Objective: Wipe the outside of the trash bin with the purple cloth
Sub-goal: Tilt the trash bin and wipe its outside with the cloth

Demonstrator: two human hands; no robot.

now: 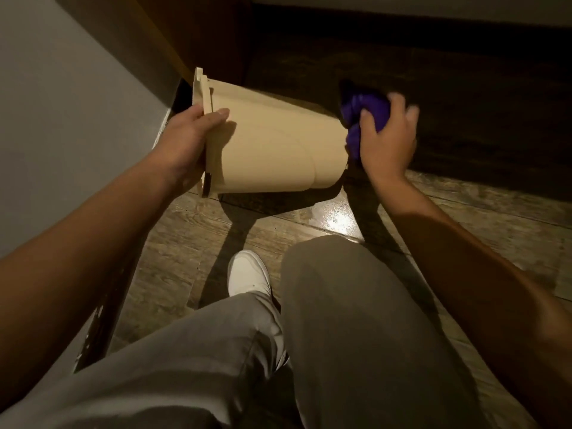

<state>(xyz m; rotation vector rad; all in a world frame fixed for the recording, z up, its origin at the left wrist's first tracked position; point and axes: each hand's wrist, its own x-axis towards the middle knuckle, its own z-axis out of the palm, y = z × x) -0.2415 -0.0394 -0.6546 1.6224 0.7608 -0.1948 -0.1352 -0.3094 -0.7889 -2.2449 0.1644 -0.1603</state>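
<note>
A beige plastic trash bin [269, 144] lies tipped on its side above the wooden floor, rim to the left and base to the right. My left hand [188, 134] grips the bin's rim, thumb on the outer wall. My right hand [387, 137] is closed on a bunched purple cloth [359, 119], which presses against the bin's base end at the right. The bin's opening faces away to the left and its inside is hidden.
A grey wall [62, 103] runs along the left. Dark wooden furniture [210, 35] stands behind the bin, with deep shadow to the right. My knees in grey trousers [356, 320] and a white shoe [247, 274] fill the near floor.
</note>
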